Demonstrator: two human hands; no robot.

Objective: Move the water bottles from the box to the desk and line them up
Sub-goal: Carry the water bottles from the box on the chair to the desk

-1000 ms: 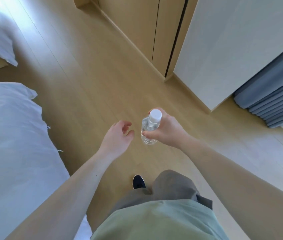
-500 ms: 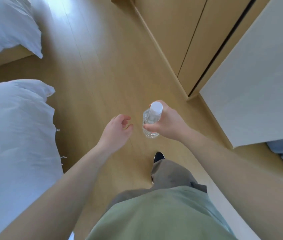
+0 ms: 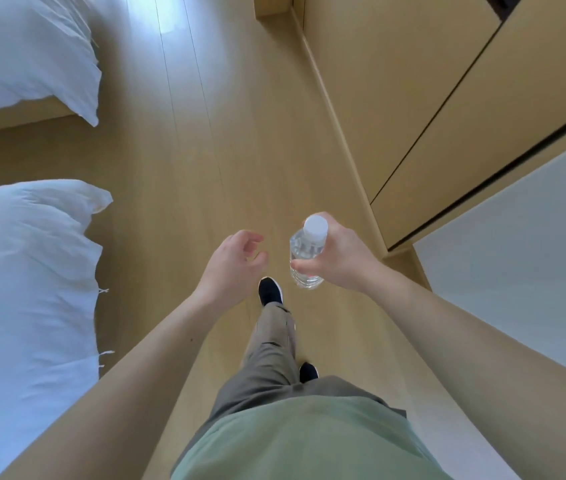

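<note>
My right hand (image 3: 340,259) grips a clear water bottle (image 3: 306,252) with a white cap, held upright above the wooden floor (image 3: 205,150). Just to its left, my left hand (image 3: 234,263) is loosely curled with fingers apart and holds nothing. A small gap separates it from the bottle. Neither the box nor the desk is in view.
Two beds with white bedding (image 3: 21,292) (image 3: 25,53) line the left side. Wooden wardrobe doors (image 3: 413,91) and a pale wall panel (image 3: 524,258) run along the right. My legs and black shoes (image 3: 269,291) are on the floor between them.
I have walked forward along the aisle and the view has turned left. The grey curtain has left the view and a second bed shows more. The hands keep their pose.
</note>
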